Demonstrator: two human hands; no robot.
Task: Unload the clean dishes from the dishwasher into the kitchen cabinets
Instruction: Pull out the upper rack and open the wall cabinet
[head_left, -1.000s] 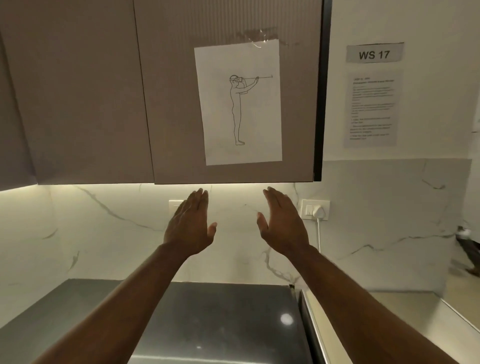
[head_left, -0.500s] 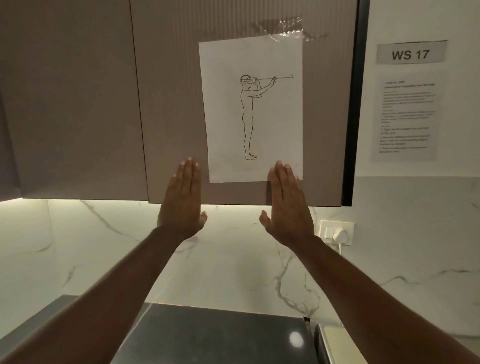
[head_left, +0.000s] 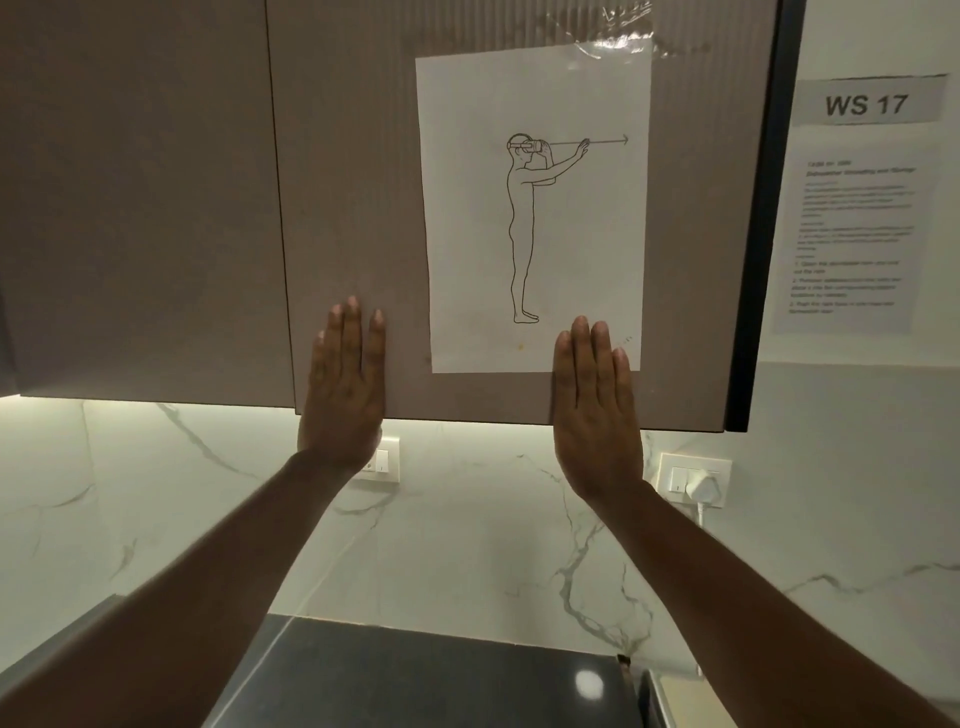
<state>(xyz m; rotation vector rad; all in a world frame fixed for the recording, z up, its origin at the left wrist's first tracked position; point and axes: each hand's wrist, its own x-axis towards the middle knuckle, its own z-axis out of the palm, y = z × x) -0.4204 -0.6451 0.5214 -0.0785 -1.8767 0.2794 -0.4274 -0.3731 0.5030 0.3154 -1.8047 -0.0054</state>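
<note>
We see the taupe, faintly ribbed kitchen cabinet (head_left: 353, 197), its doors closed, directly beyond our raised left hand (head_left: 344, 387) and right hand (head_left: 596, 410).

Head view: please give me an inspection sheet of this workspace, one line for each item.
Surface: dark countertop below, with one light reflection.
Job's things: cabinet door closed; no dishes or dishwasher in view.
Clutter: nothing seen.
Hands: left hand and right hand raised, fingers straight, holding nothing; contact with the door cannot be told.
Cables: white plug in the wall socket, cord going down.
Surroundings: taped drawing sheet of a standing figure; "WS 17" sign; instruction sheet, text unreadable; marble backsplash; wall switch.
</note>
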